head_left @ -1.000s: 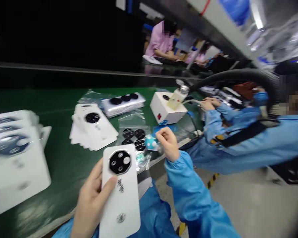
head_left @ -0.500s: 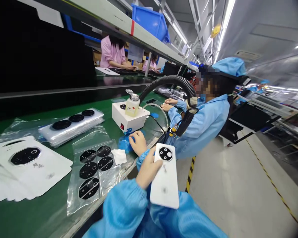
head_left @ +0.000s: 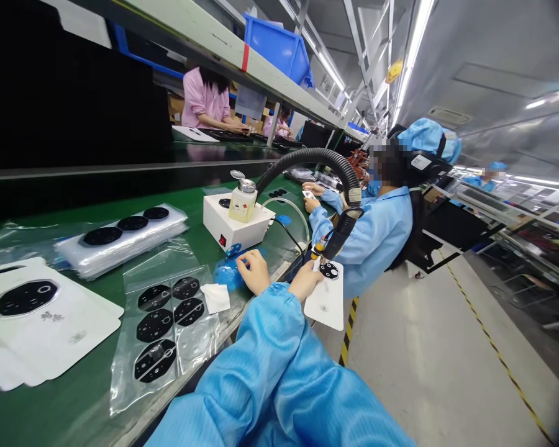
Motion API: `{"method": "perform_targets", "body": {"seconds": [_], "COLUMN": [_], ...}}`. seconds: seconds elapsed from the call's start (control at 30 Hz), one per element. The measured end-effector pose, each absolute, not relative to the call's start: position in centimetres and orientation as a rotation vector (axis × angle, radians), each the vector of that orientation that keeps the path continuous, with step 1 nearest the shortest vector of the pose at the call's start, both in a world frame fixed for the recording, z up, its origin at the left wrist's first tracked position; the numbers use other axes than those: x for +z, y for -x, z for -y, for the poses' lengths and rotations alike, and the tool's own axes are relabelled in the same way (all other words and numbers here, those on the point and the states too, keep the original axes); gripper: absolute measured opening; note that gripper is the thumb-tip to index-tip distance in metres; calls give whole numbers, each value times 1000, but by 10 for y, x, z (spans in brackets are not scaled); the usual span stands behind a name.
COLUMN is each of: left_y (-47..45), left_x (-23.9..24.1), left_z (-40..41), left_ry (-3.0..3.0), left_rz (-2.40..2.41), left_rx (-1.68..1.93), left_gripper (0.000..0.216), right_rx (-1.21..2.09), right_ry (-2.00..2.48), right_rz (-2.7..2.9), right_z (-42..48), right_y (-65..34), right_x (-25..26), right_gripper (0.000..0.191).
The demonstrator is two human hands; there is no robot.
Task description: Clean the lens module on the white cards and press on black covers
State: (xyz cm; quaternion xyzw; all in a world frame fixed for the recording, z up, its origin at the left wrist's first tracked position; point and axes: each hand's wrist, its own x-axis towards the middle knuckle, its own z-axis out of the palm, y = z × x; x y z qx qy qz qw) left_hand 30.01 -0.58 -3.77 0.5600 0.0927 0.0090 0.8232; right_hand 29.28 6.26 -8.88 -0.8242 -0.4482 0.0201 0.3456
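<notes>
My left hand (head_left: 310, 284) grips a white phone back cover (head_left: 330, 303) by its top edge and holds it off the table's edge. The cover's black camera ring sits right under the nozzle (head_left: 317, 249) of a black corrugated hose (head_left: 317, 156). My right hand (head_left: 253, 271) rests with curled fingers on a blue object (head_left: 226, 275) lying on the green belt. My blue sleeve fills the foreground and hides both forearms.
On the belt stand a white box (head_left: 228, 228) with a pump bottle (head_left: 242, 202), a bag of black octagonal rings (head_left: 161, 320), a white wipe (head_left: 215, 298), loose white covers (head_left: 37, 320) and a wrapped stack (head_left: 121, 239). A co-worker in blue (head_left: 377, 230) sits close on the right.
My view swung right. My left hand carried the cover from in front of me out to the hose nozzle. My right hand lowered the blue object onto the belt.
</notes>
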Motion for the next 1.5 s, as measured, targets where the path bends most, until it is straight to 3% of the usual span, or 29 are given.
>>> {"method": "perform_targets", "body": {"seconds": [0.2,0.3,0.6,0.93,1.27,1.5], "left_y": [-236,-170,10,18,21,23], "left_x": [-37,-43,-48,-24,-11,-7], "left_z": [9,0,-21,-23,-19,-20], "left_ry": [-1158,-1125,-902,-875,-728,-804], "left_rz": [-168,-219,-901,-1082,-886,-848], "left_rx": [21,125,580,839,1021,1066], "left_gripper": [32,42,60,68,49,43], "right_rx": [-23,-55,87,7,98,272], "right_ry": [2090,2036,1779,2003,1879,1632], "right_rz": [1249,1319,1792,1726,1683,1599], "right_z": [-60,-55,-60,-74,-77,-62], "right_y": [-296,-295,-239,-253,-255,-238], "right_x": [-91,-88,-62,-75,-81,-58], "right_gripper": [27,27,11,9,7,6]}}
